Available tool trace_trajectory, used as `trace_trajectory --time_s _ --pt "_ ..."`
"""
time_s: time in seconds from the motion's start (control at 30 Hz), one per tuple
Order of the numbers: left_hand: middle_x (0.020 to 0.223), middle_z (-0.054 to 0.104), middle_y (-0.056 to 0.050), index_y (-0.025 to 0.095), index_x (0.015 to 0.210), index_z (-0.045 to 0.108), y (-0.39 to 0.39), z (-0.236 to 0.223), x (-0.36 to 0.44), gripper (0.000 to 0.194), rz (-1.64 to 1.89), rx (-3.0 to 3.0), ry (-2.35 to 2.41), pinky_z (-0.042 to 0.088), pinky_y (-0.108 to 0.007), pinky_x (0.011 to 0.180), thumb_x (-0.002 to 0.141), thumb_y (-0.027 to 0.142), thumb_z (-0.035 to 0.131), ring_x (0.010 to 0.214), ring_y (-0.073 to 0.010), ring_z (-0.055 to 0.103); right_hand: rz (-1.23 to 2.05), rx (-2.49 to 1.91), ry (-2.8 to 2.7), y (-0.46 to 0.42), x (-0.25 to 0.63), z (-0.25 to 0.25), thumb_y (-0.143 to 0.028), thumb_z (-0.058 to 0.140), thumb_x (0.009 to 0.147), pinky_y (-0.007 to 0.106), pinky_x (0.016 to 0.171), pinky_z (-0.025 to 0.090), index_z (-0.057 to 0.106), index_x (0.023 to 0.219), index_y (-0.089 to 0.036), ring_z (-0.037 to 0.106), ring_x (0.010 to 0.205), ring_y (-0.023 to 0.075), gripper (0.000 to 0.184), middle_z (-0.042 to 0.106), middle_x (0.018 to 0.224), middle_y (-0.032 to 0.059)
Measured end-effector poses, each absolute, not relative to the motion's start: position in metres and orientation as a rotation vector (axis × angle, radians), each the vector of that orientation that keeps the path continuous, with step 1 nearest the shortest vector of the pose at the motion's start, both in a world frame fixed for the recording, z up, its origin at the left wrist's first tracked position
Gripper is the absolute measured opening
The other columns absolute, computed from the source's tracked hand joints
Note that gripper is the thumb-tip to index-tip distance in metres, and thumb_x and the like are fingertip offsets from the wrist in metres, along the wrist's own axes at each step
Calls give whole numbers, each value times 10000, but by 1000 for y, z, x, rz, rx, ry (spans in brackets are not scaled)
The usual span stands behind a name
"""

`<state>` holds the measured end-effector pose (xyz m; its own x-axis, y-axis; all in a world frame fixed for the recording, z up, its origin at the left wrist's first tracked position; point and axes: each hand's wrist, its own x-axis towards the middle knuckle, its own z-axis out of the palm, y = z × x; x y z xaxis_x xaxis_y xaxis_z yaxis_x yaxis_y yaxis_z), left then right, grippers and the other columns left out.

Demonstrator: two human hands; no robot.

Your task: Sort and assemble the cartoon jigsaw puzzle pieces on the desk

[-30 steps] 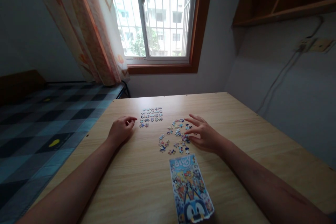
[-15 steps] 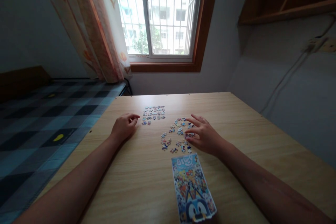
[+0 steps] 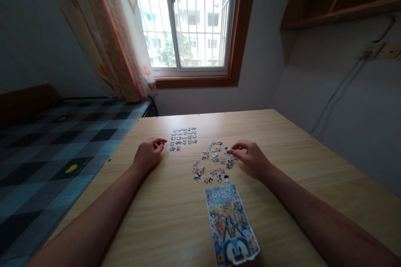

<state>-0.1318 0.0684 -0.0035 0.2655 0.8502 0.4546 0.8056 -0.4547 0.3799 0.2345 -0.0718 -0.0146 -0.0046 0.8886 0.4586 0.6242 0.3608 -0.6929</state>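
Note:
Small jigsaw puzzle pieces lie on the wooden table in two areas. At the back left, a block of puzzle pieces (image 3: 184,136) is set out in neat rows, the front row shorter. Just left of it my left hand (image 3: 150,151) rests on the table, fingers loosely bent, thumb and index finger slightly apart, with nothing visible in them. Right of centre is a scattered group of loose puzzle pieces (image 3: 214,157). My right hand (image 3: 249,155) is at this group's right edge, thumb and fingers pinched at a bluish puzzle piece (image 3: 227,150), partly covered by the fingertips.
A Bluey puzzle box (image 3: 231,225) lies on the table (image 3: 169,212) in front of the loose pieces. On the left is a bed with a checked cover (image 3: 103,133). Behind are a curtain (image 3: 109,33) and a barred window (image 3: 200,25); a shelf (image 3: 341,12) hangs upper right.
My right hand has drawn back to the right from over the loose pieces, and its spread fingers have closed into a pinch. My left hand stays beside the rows.

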Motion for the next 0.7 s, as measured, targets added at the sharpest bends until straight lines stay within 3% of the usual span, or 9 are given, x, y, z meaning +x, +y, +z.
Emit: trace_trajectory --time_s 0.13,0.27,0.4,0.7 --pt "882 707 -50 195 930 753 60 -3 -125 293 996 2598 1481 498 -267 692 852 318 499 652 -141 601 377 -1368 -1588 -76 235 -12 -420 637 866 271 564 474 692 800 -175 616 603 161 259 696 684 40" --pt "898 700 -31 206 938 735 38 4 -107 245 1061 2791 1261 482 -237 624 899 295 510 647 -112 599 215 -1390 -1727 -84 230 -4 -328 621 868 246 570 450 659 790 -197 587 556 127 156 674 637 3" --pt "885 700 -29 212 969 712 6 18 -81 201 1150 2978 912 498 -239 666 913 210 519 753 -122 631 128 -1384 -1782 -88 226 2 -251 597 848 232 583 447 617 787 -208 578 558 109 77 683 700 -7" --pt "836 693 -16 198 951 666 -61 26 -34 86 1235 2863 514 519 -245 659 901 197 596 741 -112 625 201 -1166 -2018 -105 204 11 -180 574 829 214 579 419 596 811 -203 557 595 100 37 641 700 -14"
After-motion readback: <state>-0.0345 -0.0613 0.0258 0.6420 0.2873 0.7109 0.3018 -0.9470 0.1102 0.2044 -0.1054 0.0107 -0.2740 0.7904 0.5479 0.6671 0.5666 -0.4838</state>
